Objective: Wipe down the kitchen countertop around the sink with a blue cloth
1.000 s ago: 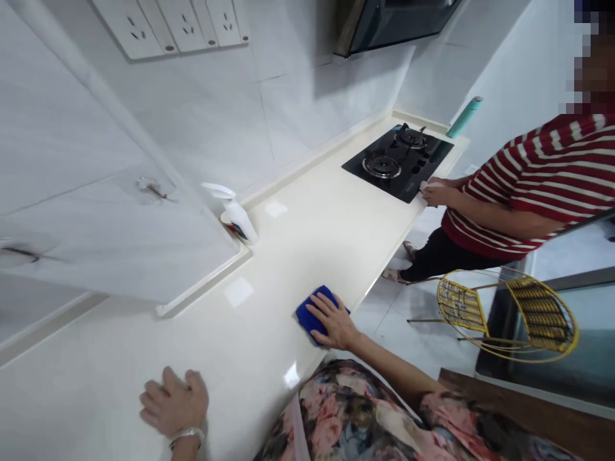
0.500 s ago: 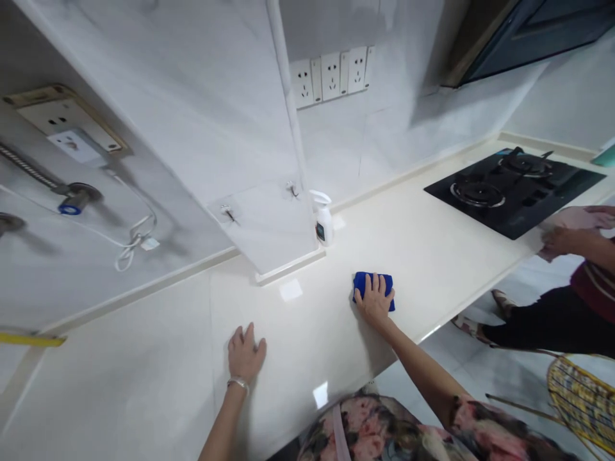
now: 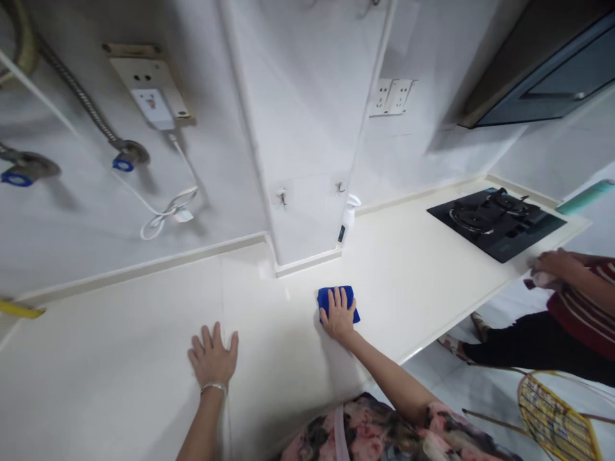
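My right hand lies flat on a folded blue cloth, pressing it onto the cream countertop just in front of a white tiled pillar. My left hand rests palm down on the counter to the left, fingers spread, holding nothing. A bracelet sits on that wrist.
A white spray bottle stands at the pillar's right foot. A black gas hob is set in the counter at the right, where another person's hand holds a cloth. A yellow wire chair stands on the floor. Sockets, hoses and a cable hang on the wall.
My right hand has slid the blue cloth leftward along the counter toward the pillar. My view has swung left, and my left hand has spread flat.
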Motion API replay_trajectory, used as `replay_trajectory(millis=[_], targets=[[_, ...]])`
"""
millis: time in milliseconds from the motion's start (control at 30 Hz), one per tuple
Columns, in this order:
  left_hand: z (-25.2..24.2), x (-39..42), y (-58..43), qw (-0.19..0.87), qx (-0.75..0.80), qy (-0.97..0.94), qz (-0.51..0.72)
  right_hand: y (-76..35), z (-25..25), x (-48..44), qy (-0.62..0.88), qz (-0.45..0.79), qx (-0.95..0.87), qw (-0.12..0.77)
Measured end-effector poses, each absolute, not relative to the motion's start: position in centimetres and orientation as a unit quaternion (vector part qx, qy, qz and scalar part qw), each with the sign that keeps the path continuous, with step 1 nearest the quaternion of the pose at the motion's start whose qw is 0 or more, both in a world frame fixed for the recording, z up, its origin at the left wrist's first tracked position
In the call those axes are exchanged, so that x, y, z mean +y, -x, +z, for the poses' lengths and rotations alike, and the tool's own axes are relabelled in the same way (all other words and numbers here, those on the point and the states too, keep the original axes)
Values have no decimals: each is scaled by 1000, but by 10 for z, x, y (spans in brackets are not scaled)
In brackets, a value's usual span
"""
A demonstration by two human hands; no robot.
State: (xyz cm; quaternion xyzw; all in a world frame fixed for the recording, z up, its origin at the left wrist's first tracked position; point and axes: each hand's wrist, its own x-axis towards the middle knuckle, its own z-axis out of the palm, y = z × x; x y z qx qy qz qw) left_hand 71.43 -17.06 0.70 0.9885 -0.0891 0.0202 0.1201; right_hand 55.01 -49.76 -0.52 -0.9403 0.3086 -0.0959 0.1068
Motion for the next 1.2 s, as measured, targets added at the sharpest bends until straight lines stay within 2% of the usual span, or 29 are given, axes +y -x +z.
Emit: replay_trajectory(millis=[133, 300, 400, 567, 800, 967, 1200], targets=[[5, -172, -711, 142, -100, -984, 48, -555, -4, -461, 954, -71, 277, 94], [1, -169, -712, 172, -93, -981, 14, -555, -6, -448, 964, -61, 244, 88], [-2, -168, -712, 179, -93, -979, 17, -547, -11, -466, 963, -73, 228, 126], [-7, -167, -713, 188, -97, -977, 26, -535, -17, -514, 912, -200, 287, 214], [-14, -167, -714, 201, -100, -974, 38, -539, -12, -534, 903, -168, 336, 207], [-13, -166, -711, 203, -105, -973, 34, -549, -7, -529, 896, -181, 321, 246], [-12, -166, -710, 203, -105, -973, 46, -583, 27, -564, 895, -207, 312, 243]])
